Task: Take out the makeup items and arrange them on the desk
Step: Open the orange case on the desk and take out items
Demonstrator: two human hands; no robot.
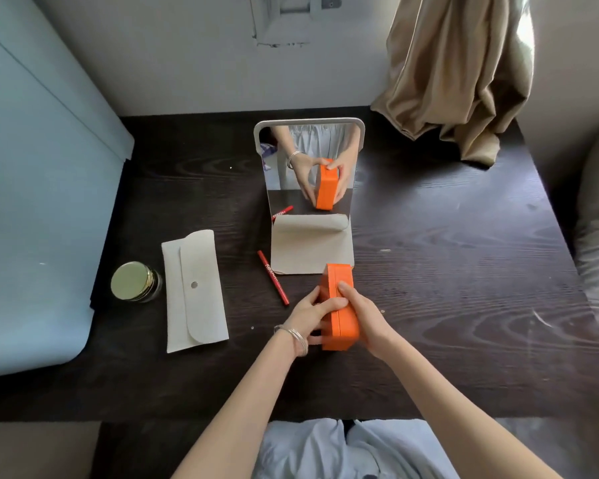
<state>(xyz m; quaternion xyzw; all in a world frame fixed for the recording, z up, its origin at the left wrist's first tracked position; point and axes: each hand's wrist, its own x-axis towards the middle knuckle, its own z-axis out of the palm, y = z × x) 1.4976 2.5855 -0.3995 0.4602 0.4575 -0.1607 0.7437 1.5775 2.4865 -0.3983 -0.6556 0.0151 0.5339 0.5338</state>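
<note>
A: We've got both hands on the orange case (339,307) right now, standing it on edge on the dark wooden desk (446,271), just in front of the mirror (308,188). The left hand (312,314) wraps its fingers over the left face and seam, while the right hand (362,314) clasps the other side with the thumb laid along the top.

B: So the case looks closed?

A: Closed as far as we can see, seam running along the top. We'd judge this as the opening step: the next move calls for prying the 2 halves apart along that seam, holding one half steady so nothing spills.

B: What's already laid out?

A: Just left of the case, a red pencil (273,278) lies on the desk, apart from the hands. Further left, a white snap pouch (194,292), flap closed, and beside it a gold-lidded jar (135,282).

B: Any writing we can read?

A: There's white lettering on the pencil, too small to read. Nothing legible on the case.
</note>
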